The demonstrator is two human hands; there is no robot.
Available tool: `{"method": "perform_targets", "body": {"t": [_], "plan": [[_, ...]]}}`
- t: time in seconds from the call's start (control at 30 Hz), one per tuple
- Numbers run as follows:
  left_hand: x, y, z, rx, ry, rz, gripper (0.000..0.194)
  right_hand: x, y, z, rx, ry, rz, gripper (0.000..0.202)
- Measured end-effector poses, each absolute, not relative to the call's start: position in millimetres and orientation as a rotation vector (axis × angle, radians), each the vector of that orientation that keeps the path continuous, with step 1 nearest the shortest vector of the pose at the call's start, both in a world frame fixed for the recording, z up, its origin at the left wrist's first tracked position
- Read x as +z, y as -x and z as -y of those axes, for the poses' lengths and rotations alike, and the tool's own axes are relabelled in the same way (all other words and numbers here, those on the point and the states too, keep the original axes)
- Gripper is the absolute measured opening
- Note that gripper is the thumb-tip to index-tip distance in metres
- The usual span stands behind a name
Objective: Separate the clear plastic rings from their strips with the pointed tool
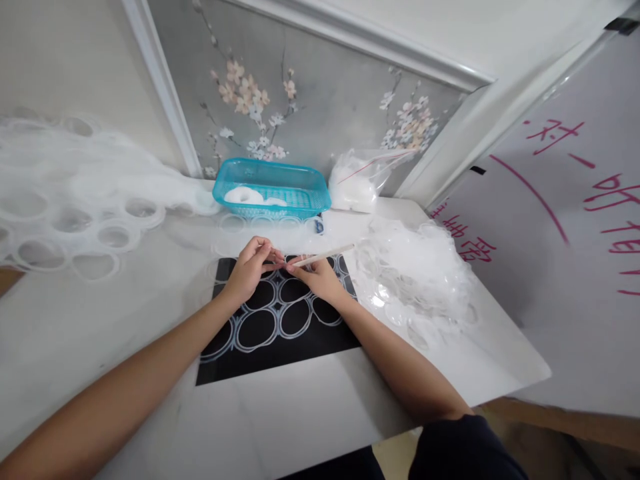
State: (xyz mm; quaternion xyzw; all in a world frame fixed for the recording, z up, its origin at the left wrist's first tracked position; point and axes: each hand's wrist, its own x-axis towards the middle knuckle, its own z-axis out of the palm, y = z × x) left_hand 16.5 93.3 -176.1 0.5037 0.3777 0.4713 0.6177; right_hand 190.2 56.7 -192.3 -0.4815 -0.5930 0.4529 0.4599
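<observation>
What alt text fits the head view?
A person's left hand and right hand are close together over a black sheet bearing clear rings, the right holding a pale stick. On the white table, heaps of translucent rings lie either side; behind sit a blue basket with white pieces and a clear bag of white material.

Right grip (316,275) holding white stick (325,255), left grip (251,267) alongside, translucent rings (279,320) over black mat (280,365)
</observation>
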Motion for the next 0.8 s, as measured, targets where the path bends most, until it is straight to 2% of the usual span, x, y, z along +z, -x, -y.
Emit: {"method": "perform_targets", "body": {"t": [0.2,0.43,0.57,0.8], "plan": [[-178,-17,-95,1.154,-1.108,-0.883,0.023,-189,-191,-60,1.115,1.221,1.404,0.017],[-185,-12,-107,1.357,-1.036,-0.990,0.021,-168,-261,-83,0.904,1.136,0.438,0.021],[-185,-12,-108,1.327,-1.088,-0.996,0.022,-168,-273,-82,0.944,1.120,0.408,0.018],[-173,-13,-96,1.324,-1.290,-1.063,0.014,-143,-229,-66,1.230,1.071,0.508,0.020]]}}
